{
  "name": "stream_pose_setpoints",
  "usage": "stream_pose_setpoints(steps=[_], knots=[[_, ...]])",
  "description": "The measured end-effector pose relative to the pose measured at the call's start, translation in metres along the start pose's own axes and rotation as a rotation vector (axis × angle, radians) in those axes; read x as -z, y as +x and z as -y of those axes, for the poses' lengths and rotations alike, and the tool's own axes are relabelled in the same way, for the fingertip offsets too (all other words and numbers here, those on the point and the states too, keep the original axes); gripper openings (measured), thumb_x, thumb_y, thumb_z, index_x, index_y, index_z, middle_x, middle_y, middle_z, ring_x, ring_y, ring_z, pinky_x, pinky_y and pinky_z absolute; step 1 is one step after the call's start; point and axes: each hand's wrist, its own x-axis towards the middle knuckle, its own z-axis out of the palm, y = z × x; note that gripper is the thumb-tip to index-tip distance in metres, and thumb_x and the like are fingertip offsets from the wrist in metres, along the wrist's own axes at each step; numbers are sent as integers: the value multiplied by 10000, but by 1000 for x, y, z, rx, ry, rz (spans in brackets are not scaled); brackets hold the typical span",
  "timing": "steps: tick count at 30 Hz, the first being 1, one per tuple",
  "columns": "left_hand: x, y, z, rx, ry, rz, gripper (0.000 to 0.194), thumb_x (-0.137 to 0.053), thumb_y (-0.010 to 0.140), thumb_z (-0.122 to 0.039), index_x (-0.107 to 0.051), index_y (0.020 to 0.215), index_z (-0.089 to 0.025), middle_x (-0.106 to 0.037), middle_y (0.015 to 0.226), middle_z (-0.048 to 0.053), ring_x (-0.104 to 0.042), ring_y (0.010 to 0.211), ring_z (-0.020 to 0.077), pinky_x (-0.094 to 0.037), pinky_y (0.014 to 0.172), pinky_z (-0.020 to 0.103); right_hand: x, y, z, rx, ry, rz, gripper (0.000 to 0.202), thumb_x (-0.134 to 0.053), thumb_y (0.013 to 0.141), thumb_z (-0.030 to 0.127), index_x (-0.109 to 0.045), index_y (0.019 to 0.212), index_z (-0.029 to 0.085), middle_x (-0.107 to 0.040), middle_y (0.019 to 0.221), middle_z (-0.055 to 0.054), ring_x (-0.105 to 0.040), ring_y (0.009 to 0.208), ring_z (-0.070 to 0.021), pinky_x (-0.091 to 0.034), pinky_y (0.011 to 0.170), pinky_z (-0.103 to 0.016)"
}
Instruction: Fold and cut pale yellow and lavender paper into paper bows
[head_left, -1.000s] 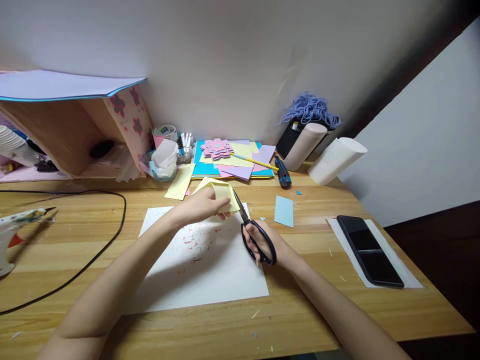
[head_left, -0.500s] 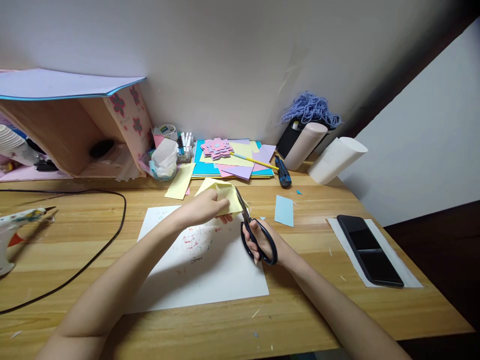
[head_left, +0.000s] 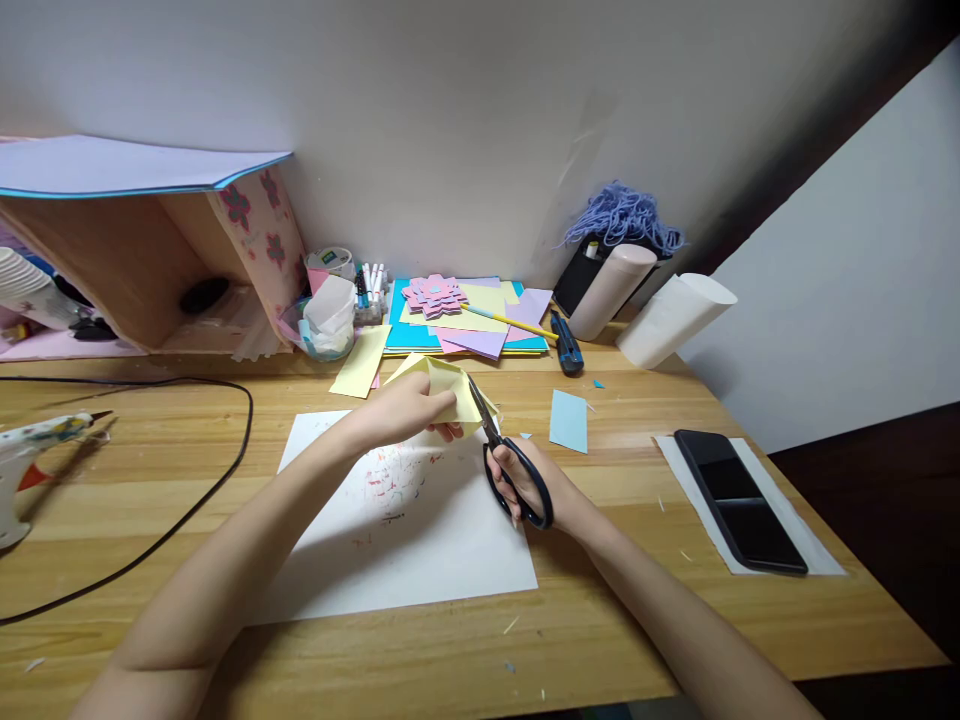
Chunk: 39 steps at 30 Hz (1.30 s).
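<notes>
My left hand (head_left: pixel 411 408) pinches a sheet of yellow paper (head_left: pixel 459 388), which is bent and held a little above the table. The black-handled scissors (head_left: pixel 534 488) are gripped in my right hand (head_left: pixel 517 475), fingers through the loops. Their blades point up and left and lie along the paper's right edge; whether they are fully closed I cannot tell. Beneath both hands lies a large white sheet (head_left: pixel 420 560) with red, green and dark marks. Part of the yellow paper is hidden behind my left hand.
Right of the scissors lies a light blue paper piece (head_left: pixel 569 421). A utility knife (head_left: pixel 567 343), a pink paper flower (head_left: pixel 435 296) and stacked coloured paper (head_left: pixel 397 335) sit behind. A phone (head_left: pixel 739 500) is at right; a glue gun (head_left: pixel 37 450) with its cord (head_left: pixel 232 470) at left.
My left hand and the yellow paper have shifted very slightly left. The scissors' blades have moved a touch left along the paper's edge. Everything else stays in place.
</notes>
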Motion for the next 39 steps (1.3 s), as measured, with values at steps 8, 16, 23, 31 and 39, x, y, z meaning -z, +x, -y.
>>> stream_pose_setpoints(steps=[8, 16, 23, 31, 39], knots=[[2, -2, -2, 23, 89, 36, 341, -383, 802, -278, -665, 672, -138, -710, 752, 54, -636, 685, 145, -435, 586, 220, 1, 0, -7, 31, -3, 68, 735, -303, 524, 904, -400, 654, 187, -361, 396, 86, -385, 305, -63, -377, 303, -194], [4, -2, -1, -6, 59, 60, 324, -394, 796, -288, -658, 692, -131, -707, 767, 71, -645, 698, 154, -451, 603, 232, 2, 0, -8, 36, -42, 71, 707, -303, 568, 888, -392, 650, 191, -353, 394, 87, -381, 288, -63, -366, 290, -189], [9, -2, 0, -10, 64, 80, 331, -406, 794, -300, -665, 668, -137, -706, 765, 78, -645, 724, 159, -460, 655, 242, 2, 1, -6, 54, -87, 50, 682, -328, 590, 872, -378, 619, 193, -354, 388, 85, -383, 267, -62, -328, 280, -180], [13, -2, 6, -13, 156, 76, 344, -402, 789, -310, -685, 680, -149, -702, 747, 69, -635, 716, 162, -445, 621, 235, 3, -2, -5, 33, -82, 103, 686, -318, 594, 869, -392, 652, 190, -370, 419, 83, -392, 307, -62, -349, 309, -179], [8, -3, 10, -42, 361, -17, 312, -434, 745, -308, -662, 588, -165, -585, 539, 27, -438, 418, 104, -275, 401, 242, -1, -3, -8, -30, 73, 182, 736, -280, 543, 898, -407, 693, 189, -360, 435, 90, -377, 342, -61, -396, 349, -202]])
